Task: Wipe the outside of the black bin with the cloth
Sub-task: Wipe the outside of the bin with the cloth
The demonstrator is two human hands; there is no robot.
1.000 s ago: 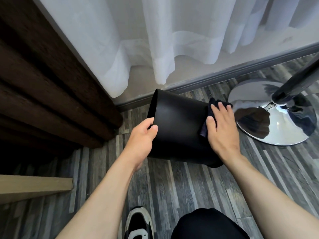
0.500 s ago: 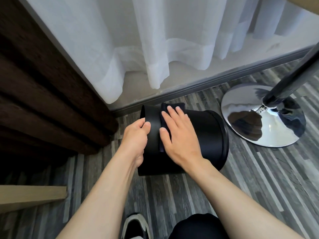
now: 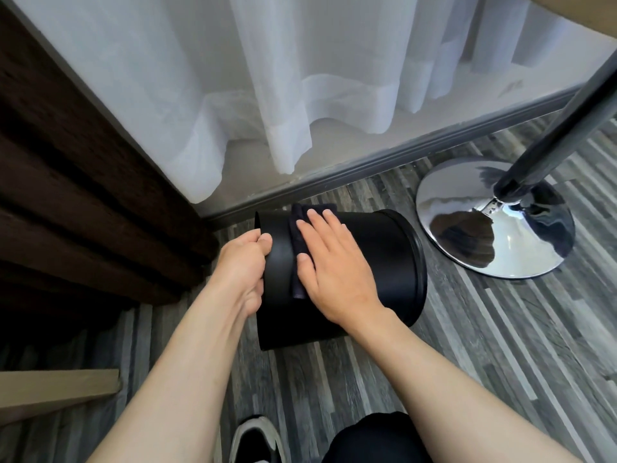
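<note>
One black bin | one cloth under flat right hand | left hand grip clasps bin

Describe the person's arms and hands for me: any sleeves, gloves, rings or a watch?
Both forearms are bare to the frame's bottom edge; no sleeves show. The left hand and right hand wear no gloves. No rings appear on the visible fingers, and no watch or band on either wrist. Fingernails are short and unpainted. No markings visible.

My arms are bare to the elbow. I wear dark trousers and a black shoe with white trim.
</note>
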